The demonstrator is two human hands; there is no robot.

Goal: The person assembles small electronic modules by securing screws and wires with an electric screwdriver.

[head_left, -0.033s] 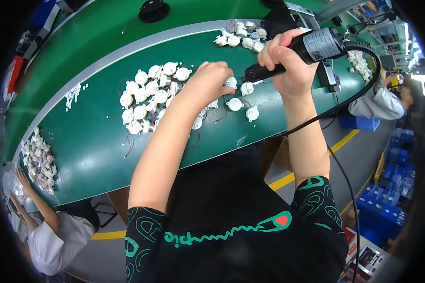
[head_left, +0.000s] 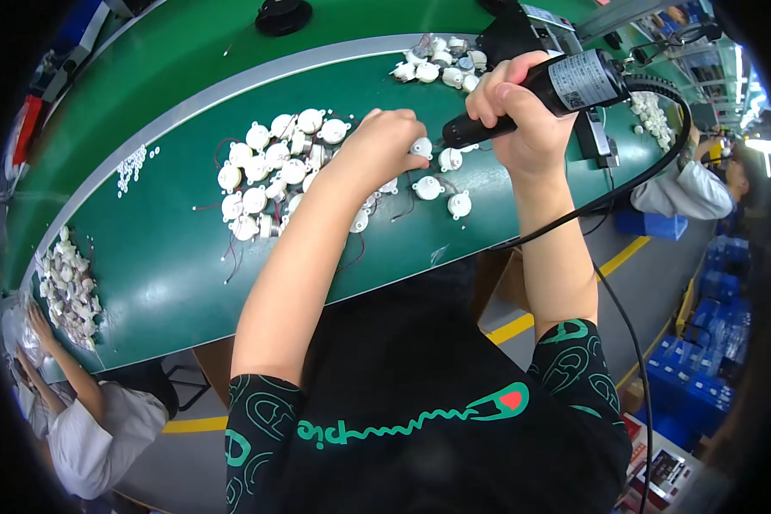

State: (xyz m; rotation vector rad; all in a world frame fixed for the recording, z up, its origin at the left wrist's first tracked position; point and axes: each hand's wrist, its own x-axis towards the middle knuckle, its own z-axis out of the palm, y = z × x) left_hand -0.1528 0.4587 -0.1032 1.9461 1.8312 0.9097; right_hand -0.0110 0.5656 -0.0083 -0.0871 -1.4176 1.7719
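My right hand is wrapped round a black electric screwdriver, which lies nearly level with its tip pointing left. A cable runs from its rear end. My left hand pinches a small motor with a round white cap, just left of the screwdriver's tip. A narrow gap seems to separate tip and cap. Close by on the green table lie similar white-capped motors. Behind my left hand spreads a larger group of these motors with thin red and black wires, partly hidden by my forearm.
More motors sit at the far edge. Small white rings and a pile of white parts lie leftward on the green table. A co-worker's hand is beside that pile. The black cable crosses my right forearm.
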